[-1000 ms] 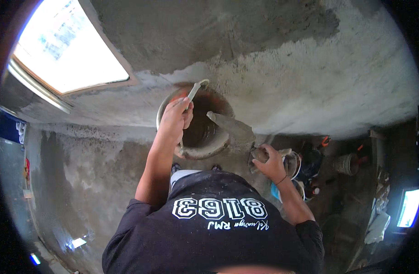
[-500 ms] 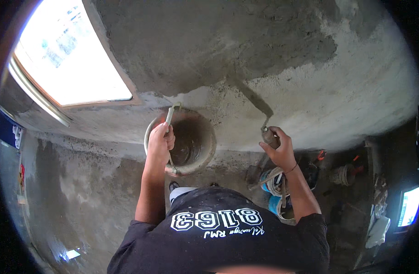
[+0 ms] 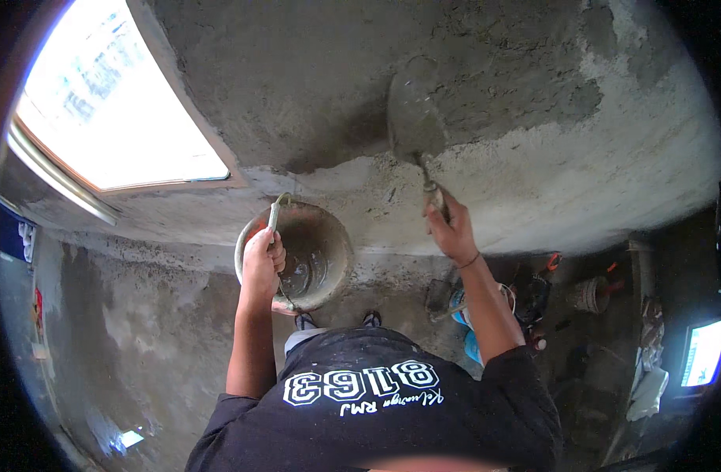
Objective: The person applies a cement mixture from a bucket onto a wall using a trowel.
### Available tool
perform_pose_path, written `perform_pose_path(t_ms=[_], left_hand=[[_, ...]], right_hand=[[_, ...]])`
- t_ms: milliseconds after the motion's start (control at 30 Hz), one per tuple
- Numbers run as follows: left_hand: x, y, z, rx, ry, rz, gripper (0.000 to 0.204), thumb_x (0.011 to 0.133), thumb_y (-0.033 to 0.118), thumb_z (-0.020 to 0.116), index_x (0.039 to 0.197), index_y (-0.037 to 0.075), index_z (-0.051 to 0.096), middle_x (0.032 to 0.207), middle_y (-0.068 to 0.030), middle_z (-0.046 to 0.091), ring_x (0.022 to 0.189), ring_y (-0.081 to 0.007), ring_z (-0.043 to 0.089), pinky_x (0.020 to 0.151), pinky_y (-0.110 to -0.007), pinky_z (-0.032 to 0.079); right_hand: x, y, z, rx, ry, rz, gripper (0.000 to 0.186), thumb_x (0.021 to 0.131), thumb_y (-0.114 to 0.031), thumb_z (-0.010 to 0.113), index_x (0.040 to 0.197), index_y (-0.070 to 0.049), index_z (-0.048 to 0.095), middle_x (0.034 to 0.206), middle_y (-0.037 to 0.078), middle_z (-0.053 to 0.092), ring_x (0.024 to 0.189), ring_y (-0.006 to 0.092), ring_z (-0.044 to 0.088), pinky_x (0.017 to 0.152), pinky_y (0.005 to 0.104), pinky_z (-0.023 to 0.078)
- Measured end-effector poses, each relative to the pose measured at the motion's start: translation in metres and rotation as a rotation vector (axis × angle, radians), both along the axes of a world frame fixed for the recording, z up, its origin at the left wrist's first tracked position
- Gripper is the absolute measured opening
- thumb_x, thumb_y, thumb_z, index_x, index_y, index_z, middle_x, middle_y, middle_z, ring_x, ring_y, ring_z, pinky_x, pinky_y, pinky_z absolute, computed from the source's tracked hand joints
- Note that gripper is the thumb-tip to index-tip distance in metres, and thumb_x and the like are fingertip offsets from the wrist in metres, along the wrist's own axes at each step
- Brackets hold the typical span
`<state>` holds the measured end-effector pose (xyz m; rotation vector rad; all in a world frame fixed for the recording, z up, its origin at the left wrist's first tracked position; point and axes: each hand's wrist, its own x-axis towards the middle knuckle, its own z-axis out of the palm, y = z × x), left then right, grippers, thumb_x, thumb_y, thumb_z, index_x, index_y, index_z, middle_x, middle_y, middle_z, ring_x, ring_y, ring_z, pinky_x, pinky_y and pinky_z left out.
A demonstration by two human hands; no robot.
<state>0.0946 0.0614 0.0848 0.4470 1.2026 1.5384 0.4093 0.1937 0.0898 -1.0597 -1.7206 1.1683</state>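
My left hand is closed around the pale grip of a bucket's wire handle. The round bucket hangs beside that hand, close to the wall, its inside coated with wet mortar and a little grey mix at the bottom. In my right hand is a trowel, held by its handle. Its broad rounded blade points away from me, over the lower part of the dark plaster on the wall. Whether the blade touches the wall I cannot tell.
Below the dark plaster runs a paler band of wall. A bright window is at the upper left. Blue-labelled containers stand on the floor under my right forearm, with another bucket farther right. My feet are below the bucket.
My right hand has moved up and left, and the trowel has turned from edge-on to showing its broad blade higher on the wall. The bucket and left hand have shifted slightly left and down.
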Motion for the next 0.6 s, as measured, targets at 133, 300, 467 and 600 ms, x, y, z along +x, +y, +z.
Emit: perform_pose_path(t_ms=[133, 300, 467, 600], left_hand=[[-0.015, -0.005, -0.01, 0.028, 0.023, -0.043, 0.023, 0.092, 0.025, 0.044, 0.076, 0.01, 0.05, 0.053, 0.0076, 0.032, 0.043, -0.0036, 0.025, 0.039, -0.023, 0.018], [-0.03, -0.018, -0.017, 0.0, 0.024, -0.006, 0.024, 0.093, 0.025, 0.043, 0.074, 0.011, 0.048, 0.052, 0.0076, 0.031, 0.042, -0.004, 0.026, 0.039, -0.023, 0.018], [-0.037, -0.025, -0.022, -0.001, 0.012, -0.018, 0.024, 0.093, 0.025, 0.042, 0.073, 0.012, 0.047, 0.053, 0.0075, 0.032, 0.042, -0.0044, 0.025, 0.039, -0.024, 0.018], [-0.036, -0.028, -0.019, -0.029, 0.01, -0.014, 0.025, 0.093, 0.024, 0.042, 0.072, 0.013, 0.047, 0.053, 0.0075, 0.032, 0.042, -0.0046, 0.025, 0.039, -0.024, 0.018]], right_hand=[[-0.01, -0.014, -0.031, 0.141, -0.167, 0.006, 0.049, 0.088, -0.033, 0.057, 0.123, 0.001, 0.05, 0.086, 0.013, 0.063, 0.068, 0.0197, 0.059, 0.068, 0.0333, 0.049], [-0.011, -0.03, -0.012, 0.23, -0.074, -0.104, 0.049, 0.091, -0.04, 0.05, 0.116, 0.002, 0.05, 0.076, 0.011, 0.061, 0.061, 0.0201, 0.06, 0.059, 0.0322, 0.048], [-0.017, -0.009, 0.016, 0.253, -0.006, -0.176, 0.051, 0.091, -0.042, 0.049, 0.116, 0.003, 0.05, 0.066, 0.009, 0.057, 0.054, 0.0167, 0.054, 0.051, 0.0331, 0.045], [-0.031, 0.01, -0.015, 0.405, -0.078, -0.231, 0.052, 0.091, -0.045, 0.049, 0.113, 0.003, 0.054, 0.06, 0.008, 0.053, 0.05, 0.0156, 0.05, 0.047, 0.0354, 0.042]])
